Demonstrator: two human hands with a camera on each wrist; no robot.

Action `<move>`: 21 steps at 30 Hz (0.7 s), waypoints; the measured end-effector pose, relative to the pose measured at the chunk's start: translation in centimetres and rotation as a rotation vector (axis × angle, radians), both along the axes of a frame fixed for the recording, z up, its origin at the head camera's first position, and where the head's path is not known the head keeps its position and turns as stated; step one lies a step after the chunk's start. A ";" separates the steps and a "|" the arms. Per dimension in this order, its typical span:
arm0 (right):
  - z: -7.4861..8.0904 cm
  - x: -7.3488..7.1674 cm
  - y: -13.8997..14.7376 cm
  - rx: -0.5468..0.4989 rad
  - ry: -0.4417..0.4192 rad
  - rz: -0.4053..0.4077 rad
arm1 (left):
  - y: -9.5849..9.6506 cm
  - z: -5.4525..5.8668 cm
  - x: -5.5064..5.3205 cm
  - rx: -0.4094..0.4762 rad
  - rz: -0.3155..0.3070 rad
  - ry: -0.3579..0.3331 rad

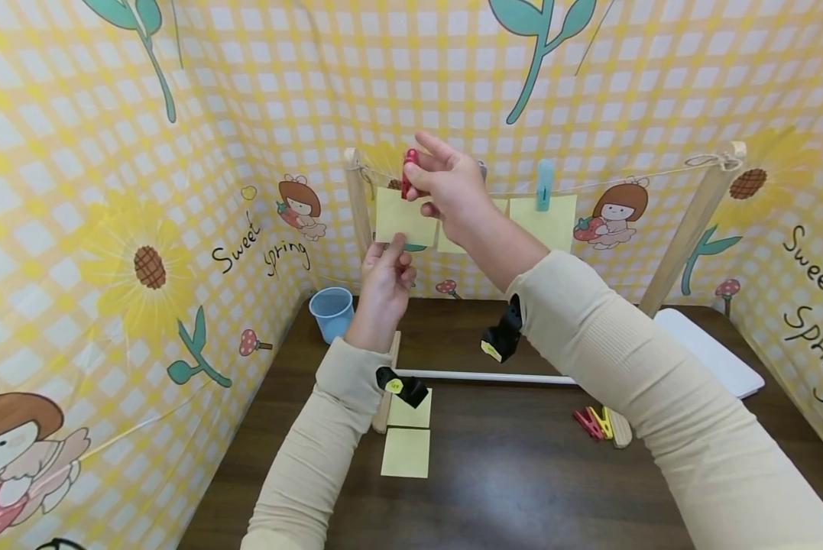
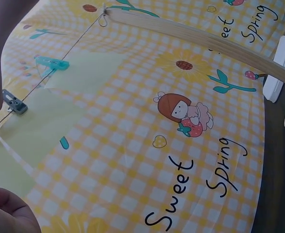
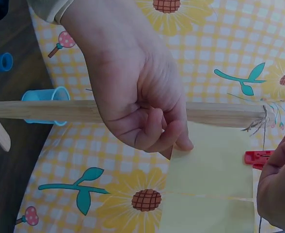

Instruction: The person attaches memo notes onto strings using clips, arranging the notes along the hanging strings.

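Observation:
My left hand pinches the lower edge of a pale yellow paper note that hangs at the left end of a string. At this note's top edge, my right hand pinches a red clothespin between thumb and fingers. The right wrist view shows the clothespin's jaws over the note's top edge, at the string. Beside it hang two more notes; a teal clothespin holds the right one. A grey clothespin is on the middle one, mostly hidden behind my right hand in the head view.
Wooden posts carry the string, with a white rod low between them. On the table are a blue cup, two yellow notes, red and yellow clothespins, and a white flat object at the right.

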State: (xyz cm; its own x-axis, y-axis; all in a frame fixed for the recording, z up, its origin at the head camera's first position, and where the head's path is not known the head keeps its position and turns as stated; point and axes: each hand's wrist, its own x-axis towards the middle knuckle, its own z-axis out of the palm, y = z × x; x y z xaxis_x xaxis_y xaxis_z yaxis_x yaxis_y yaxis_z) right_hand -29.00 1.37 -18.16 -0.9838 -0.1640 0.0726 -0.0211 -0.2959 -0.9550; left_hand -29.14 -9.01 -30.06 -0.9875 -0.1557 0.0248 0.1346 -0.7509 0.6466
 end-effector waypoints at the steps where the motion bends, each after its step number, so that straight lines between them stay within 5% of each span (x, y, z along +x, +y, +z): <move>1: 0.0 0.0 0.1 0.013 0.011 0.008 | 0.0 0.0 0.0 -0.001 -0.006 0.001; 11: -0.2 0.9 1.3 0.119 0.178 0.054 | -0.2 -1.0 0.3 -0.056 -0.079 -0.020; 17: -1.1 3.1 4.0 0.307 0.465 0.042 | -0.9 -2.8 1.3 -0.219 -0.152 -0.137; 21: -3.8 4.7 6.8 0.420 0.717 -0.072 | -1.7 -5.3 2.3 -0.329 -0.143 -0.232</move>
State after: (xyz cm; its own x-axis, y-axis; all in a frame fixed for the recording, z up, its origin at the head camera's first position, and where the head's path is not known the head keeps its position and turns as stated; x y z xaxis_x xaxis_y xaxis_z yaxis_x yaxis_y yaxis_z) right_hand -24.32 8.20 -22.01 -0.7316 -0.2552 0.6321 -0.6712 0.1074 -0.7335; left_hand -26.88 -10.73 -35.32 -0.9838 -0.0375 -0.1751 -0.1332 -0.5002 0.8556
